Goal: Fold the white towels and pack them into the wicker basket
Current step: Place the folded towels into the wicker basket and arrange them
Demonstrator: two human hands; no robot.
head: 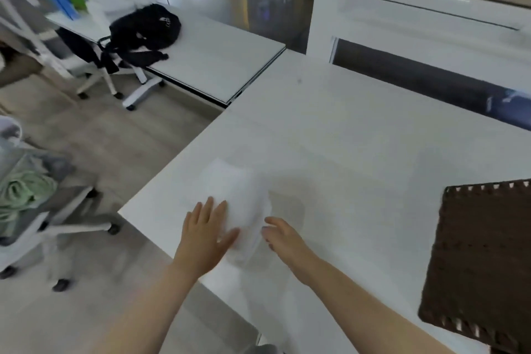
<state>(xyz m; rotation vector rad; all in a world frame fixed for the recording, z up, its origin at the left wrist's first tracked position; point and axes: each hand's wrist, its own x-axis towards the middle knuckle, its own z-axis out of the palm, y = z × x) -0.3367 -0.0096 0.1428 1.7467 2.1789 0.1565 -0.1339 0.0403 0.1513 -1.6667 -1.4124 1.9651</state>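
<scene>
A folded white towel (238,204) lies on the white bench (359,138) near its edge at about 7 o'clock from the bench's middle. The left hand (205,234) rests flat on the towel's near left part, its grip released, fingers straight and spread, pressing the cloth down. The right hand (283,234) sits at the towel's right edge, at 3 o'clock from the left hand; its fingers curl toward the cloth, but motion blur hides whether its grip is grasping the edge, so I cannot tell. The dark brown wicker basket (479,261) stands on the bench at 3 o'clock from the towel, well apart from it, partly cut off by the picture's edge. At 10 o'clock, a black backpack (146,30) rests on a second white table (218,66). At 9 o'clock, an office chair (57,224) carries pale green cloth (23,195).
</scene>
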